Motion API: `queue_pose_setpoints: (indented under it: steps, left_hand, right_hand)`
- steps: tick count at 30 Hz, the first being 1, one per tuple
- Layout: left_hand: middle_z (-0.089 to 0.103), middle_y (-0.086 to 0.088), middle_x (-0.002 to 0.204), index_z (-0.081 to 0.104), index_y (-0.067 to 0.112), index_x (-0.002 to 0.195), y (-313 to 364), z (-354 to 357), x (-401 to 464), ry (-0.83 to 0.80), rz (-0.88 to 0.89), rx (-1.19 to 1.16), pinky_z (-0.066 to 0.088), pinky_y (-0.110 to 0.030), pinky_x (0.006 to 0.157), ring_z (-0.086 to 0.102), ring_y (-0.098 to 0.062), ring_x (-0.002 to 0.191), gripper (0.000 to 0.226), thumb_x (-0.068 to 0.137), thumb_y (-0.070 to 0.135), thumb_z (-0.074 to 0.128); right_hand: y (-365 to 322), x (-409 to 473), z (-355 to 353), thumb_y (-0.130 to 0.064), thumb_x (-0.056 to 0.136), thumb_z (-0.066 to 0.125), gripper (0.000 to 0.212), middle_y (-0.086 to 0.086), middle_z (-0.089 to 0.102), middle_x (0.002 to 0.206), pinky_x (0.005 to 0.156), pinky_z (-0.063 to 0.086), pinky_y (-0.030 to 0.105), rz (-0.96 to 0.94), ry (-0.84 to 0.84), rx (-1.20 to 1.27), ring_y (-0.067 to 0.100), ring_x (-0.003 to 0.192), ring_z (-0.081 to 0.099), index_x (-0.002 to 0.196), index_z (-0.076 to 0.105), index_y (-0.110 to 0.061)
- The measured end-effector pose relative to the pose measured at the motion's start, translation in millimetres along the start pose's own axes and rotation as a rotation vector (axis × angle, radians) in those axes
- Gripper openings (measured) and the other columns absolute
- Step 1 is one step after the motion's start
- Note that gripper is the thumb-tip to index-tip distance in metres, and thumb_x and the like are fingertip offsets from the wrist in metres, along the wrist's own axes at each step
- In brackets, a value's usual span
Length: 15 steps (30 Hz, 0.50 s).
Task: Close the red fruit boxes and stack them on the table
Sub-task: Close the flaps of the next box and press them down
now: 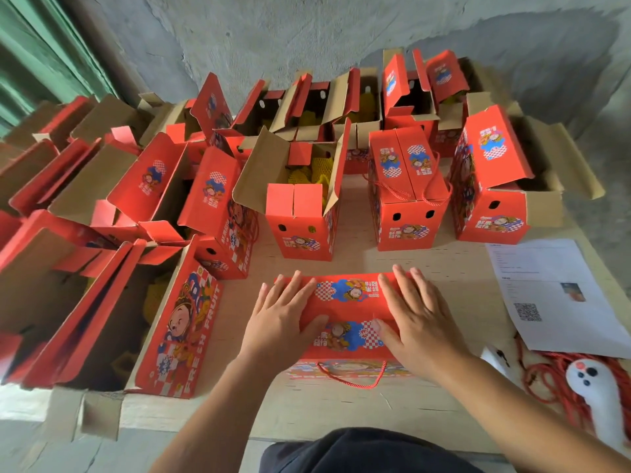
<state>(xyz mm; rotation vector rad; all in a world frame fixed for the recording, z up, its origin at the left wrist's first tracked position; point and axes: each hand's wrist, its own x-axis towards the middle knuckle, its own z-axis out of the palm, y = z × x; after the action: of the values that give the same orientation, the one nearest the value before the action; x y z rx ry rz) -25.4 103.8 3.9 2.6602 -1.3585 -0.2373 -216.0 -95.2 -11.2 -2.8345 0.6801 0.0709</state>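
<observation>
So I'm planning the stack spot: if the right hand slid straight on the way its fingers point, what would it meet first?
Likely the closed box with rope handles, just beyond the box that the right hand presses flat; bare table lies between, though depth is uncertain.

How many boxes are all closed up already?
2. One closed box lies right in front, with the left hand and right hand flat on its top. The other closed box stands behind it, to the right. Others behind the open flaps may be hidden.
</observation>
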Motion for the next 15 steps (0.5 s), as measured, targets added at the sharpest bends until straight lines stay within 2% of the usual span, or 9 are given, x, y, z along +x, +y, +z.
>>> queue_pose_setpoints:
  steps: [3,5,7,9,10,12,14,15]
  left_hand:
    - [-0.013,0.005,0.173,-0.005,0.039,0.164,4.7,9.4,1.0,-0.055,-0.037,0.069,-0.018,-0.045,0.125,-0.02,-0.029,0.158,0.087,0.091,0.085,0.003]
    - [-0.012,0.004,0.173,-0.006,0.039,0.164,9.4,15.0,-1.4,-0.038,-0.073,0.076,-0.019,-0.046,0.125,-0.02,-0.031,0.158,0.085,0.093,0.084,0.003]
    - [0.006,0.005,0.174,0.004,0.04,0.165,12.3,15.1,-1.6,-0.008,-0.105,0.083,-0.002,-0.05,0.13,-0.004,-0.034,0.16,0.088,0.09,0.088,0.007]
    - [0.033,0.01,0.161,0.02,0.043,0.161,14.6,6.7,3.2,0.025,-0.165,0.129,0.022,-0.053,0.122,0.024,-0.037,0.148,0.099,0.08,0.098,0.012]
    - [0.041,0.011,0.151,0.028,0.044,0.158,16.9,1.1,7.4,0.004,-0.196,0.153,0.028,-0.051,0.116,0.033,-0.037,0.14,0.105,0.073,0.103,0.014]
    - [0.053,0.01,0.135,0.047,0.044,0.144,25.1,-9.7,16.1,-0.048,-0.233,0.185,0.035,-0.047,0.108,0.046,-0.034,0.127,0.107,0.064,0.108,0.017]
    - [0.063,0.007,0.121,0.062,0.038,0.124,37.6,-18.4,21.5,-0.047,-0.231,0.24,0.043,-0.042,0.095,0.06,-0.03,0.114,0.105,0.061,0.108,0.017]
    - [0.066,0.006,0.116,0.063,0.034,0.117,44.3,-21.0,22.3,-0.053,-0.225,0.264,0.045,-0.04,0.086,0.065,-0.028,0.109,0.104,0.061,0.108,0.015]
  right_hand:
    - [-0.1,5.6,3.2,-0.086,0.083,-0.007,0.095,0.001,-0.036,0.165,0.126,-0.013,0.047,0.018,-0.044,-0.02,0.023,0.152,-0.034,0.157,-0.03,-0.03]
    - [1.7,9.2,4.1,-0.089,0.08,-0.01,0.097,0.0,-0.038,0.164,0.126,-0.015,0.046,0.002,-0.067,-0.018,0.023,0.152,-0.033,0.155,-0.033,-0.033]
    - [12.0,16.8,-2.5,-0.091,0.078,-0.009,0.099,-0.003,-0.031,0.167,0.125,-0.012,0.045,-0.042,-0.083,0.004,0.023,0.156,-0.025,0.159,-0.023,-0.037]
    - [24.9,30.5,-18.7,-0.094,0.077,-0.006,0.102,-0.004,-0.016,0.172,0.126,-0.005,0.044,-0.076,-0.05,-0.018,0.025,0.159,-0.007,0.164,-0.005,-0.039]
    - [29.8,36.9,-27.7,-0.096,0.077,0.001,0.105,-0.001,-0.01,0.173,0.126,0.001,0.046,-0.054,-0.019,-0.033,0.029,0.159,0.003,0.164,0.002,-0.038]
    - [33.5,46.9,-41.1,-0.098,0.07,0.031,0.118,0.009,0.005,0.172,0.123,0.019,0.05,0.087,0.072,-0.025,0.037,0.151,0.021,0.165,0.012,-0.031]
    - [25.8,47.4,-45.0,-0.089,0.065,0.064,0.126,0.016,0.024,0.161,0.115,0.033,0.051,0.224,0.202,0.062,0.04,0.14,0.033,0.162,0.021,-0.022]
    - [19.5,43.2,-41.7,-0.078,0.066,0.076,0.119,0.018,0.035,0.153,0.11,0.038,0.053,0.244,0.308,0.118,0.041,0.134,0.039,0.157,0.031,-0.017]
